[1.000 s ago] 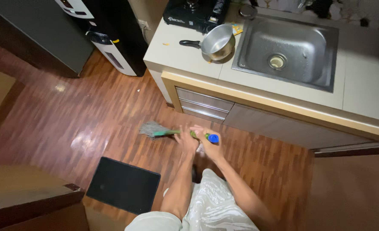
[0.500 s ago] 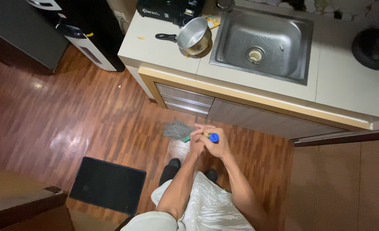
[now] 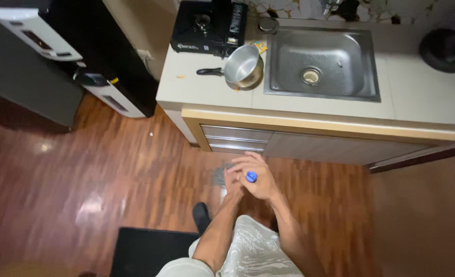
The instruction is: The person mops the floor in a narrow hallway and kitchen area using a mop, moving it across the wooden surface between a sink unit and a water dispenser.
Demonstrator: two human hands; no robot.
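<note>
Both hands, left hand (image 3: 232,179) and right hand (image 3: 258,177), clamped on blue-capped broom handle (image 3: 251,177). Grey bristles (image 3: 219,174) on wood floor (image 3: 109,169), apparently touching. Small yellow packet (image 3: 260,47) flat between black stove (image 3: 207,23) and sink (image 3: 376,77).

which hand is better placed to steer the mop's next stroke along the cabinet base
Left, probably: the left hand grips lower on the mop handle, nearer the mop head; the right hand sits at the blue cap.

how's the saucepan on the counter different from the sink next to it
The saucepan is round with a dark handle sticking out to the left; the sink is rectangular with a drain in its middle. The saucepan stands loose on top of the counter, while the sink is sunk into it. The saucepan is far smaller. Both are bare grey metal.
</note>
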